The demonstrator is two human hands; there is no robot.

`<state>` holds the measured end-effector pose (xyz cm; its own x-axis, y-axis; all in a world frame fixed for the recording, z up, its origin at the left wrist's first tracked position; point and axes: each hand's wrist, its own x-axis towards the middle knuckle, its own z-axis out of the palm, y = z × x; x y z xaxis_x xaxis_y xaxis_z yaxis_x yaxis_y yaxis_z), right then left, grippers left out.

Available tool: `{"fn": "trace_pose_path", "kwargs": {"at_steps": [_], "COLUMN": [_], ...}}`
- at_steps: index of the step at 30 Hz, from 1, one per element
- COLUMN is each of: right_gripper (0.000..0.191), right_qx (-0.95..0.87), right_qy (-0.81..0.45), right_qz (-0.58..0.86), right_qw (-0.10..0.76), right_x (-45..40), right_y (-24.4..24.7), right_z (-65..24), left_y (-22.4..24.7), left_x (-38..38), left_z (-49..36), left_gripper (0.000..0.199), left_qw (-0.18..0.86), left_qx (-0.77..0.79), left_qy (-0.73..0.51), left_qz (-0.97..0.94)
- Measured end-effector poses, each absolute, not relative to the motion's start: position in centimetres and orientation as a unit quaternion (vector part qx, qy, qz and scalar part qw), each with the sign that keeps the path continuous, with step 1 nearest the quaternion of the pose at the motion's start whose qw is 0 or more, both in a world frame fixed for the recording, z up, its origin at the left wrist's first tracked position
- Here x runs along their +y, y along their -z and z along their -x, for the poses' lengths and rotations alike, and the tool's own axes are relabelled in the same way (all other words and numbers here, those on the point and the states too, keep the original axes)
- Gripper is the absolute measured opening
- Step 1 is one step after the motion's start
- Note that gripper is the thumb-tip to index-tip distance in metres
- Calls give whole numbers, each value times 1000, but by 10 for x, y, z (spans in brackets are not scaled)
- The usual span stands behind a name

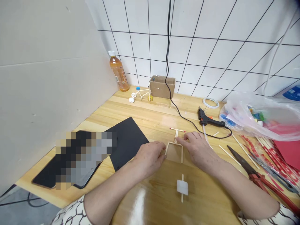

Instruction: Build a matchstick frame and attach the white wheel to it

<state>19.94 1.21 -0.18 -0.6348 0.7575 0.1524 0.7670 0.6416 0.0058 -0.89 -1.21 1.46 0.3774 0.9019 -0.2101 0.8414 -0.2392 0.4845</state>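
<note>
On the wooden table lies a small frame of thin wooden sticks (182, 154), with two legs, a crossbar and a short upright. A red-tipped stick (177, 129) lies across its far end. My left hand (151, 156) has its fingers closed at the frame's left leg, pinching it near its lower end. With a digit stretched out, my right hand (198, 148) touches the short upright near the crossbar; its other fingers are apart from the sticks. Nearer to me lies a white block (182, 187) with a stick showing at both ends.
Black card (130, 134) and phones (82, 184) lie left. At the back are a bottle (119, 73), stick model (140, 93) and cardboard box (161, 87). A glue gun (208, 120), its cord, tape roll (211, 102), scissors (248, 170) and plastic bag (269, 114) are right.
</note>
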Motion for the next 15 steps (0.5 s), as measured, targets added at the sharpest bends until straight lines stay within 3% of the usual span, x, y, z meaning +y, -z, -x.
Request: {"fn": "trace_pose_path", "kwargs": {"at_steps": [15], "right_gripper": [55], "right_qx": [-906], "right_qy": [22], "right_qz": [420], "right_qw": [46], "right_x": [15], "right_y": [9], "right_z": [-204], "left_y": [-13], "left_x": [-12], "left_z": [9], "left_gripper": [9], "left_qw": [269], "left_qx": [552], "left_qy": [-63], "left_qz": [-787]}}
